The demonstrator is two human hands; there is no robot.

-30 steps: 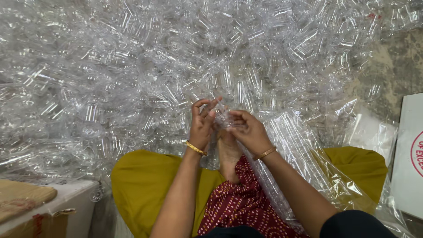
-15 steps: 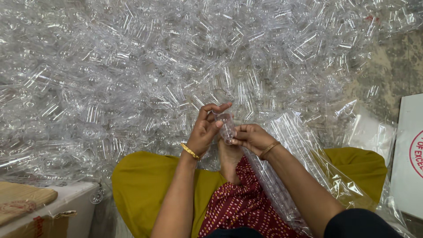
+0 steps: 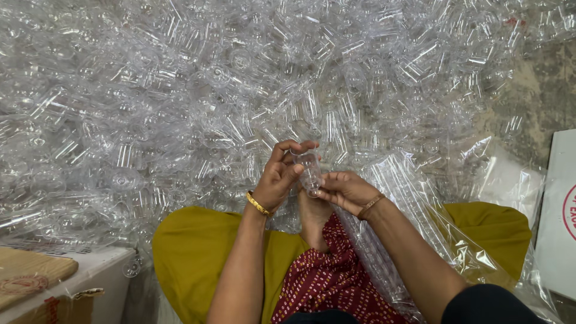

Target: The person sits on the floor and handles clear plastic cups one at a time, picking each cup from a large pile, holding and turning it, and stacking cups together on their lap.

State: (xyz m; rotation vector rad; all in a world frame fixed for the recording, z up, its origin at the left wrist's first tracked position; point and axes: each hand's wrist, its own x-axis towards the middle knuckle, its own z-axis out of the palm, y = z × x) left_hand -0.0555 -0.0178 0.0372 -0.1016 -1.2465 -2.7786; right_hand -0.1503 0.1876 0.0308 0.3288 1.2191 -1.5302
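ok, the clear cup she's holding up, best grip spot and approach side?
Probably the side wall of the clear plastic cup, pinched across its width from the left or right. It's small, see-through and roughly upright; the left hand holds its upper part, the right hand its lower end.

Counted: two hands, left hand [image 3: 279, 177] and right hand [image 3: 345, 191]; one clear plastic cup [image 3: 309, 170] held between them; one bangle [image 3: 258, 204]; one yellow cushion [image 3: 192, 252]; loose clear cups [image 3: 240, 78] heaped beyond counting.
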